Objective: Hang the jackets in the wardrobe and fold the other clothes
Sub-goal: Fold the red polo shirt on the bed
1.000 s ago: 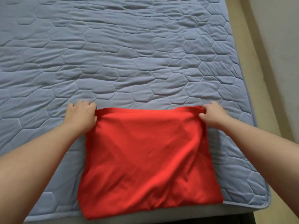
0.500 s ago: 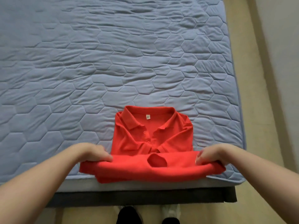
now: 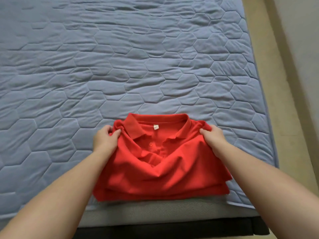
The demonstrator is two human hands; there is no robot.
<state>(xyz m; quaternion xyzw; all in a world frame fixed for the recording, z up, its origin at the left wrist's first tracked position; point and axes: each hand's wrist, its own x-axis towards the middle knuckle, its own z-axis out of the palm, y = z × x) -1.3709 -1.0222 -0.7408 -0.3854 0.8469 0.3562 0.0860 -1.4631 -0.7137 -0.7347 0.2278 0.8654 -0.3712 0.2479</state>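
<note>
Both hands, left hand (image 3: 105, 141) and right hand (image 3: 213, 138), pinch the folded red polo shirt (image 3: 160, 168) at its shoulders (final fold); next, flatten it.

1. A folded red polo shirt (image 3: 165, 171) is lying front-up on a blue quilted bed (image 3: 138, 66), its lower fold reaching the bed's near edge.
2. The left grip (image 3: 105, 140) is pinching the shirt's left shoulder, thumb pressing on top.
3. The right grip (image 3: 213, 137) is clutching the shirt's right shoulder.
4. A small white label (image 3: 155, 127) is showing inside the shirt's collar (image 3: 133, 126), between both grips.
5. Beyond the shirt, wrinkled hexagon quilting is spreading away.
6. Right of the shirt, past the bed edge, a beige floor (image 3: 276, 118) is running along a pale wall (image 3: 302, 49).
7. Nearer than the shirt, a dark bed frame (image 3: 172, 228) is showing.
</note>
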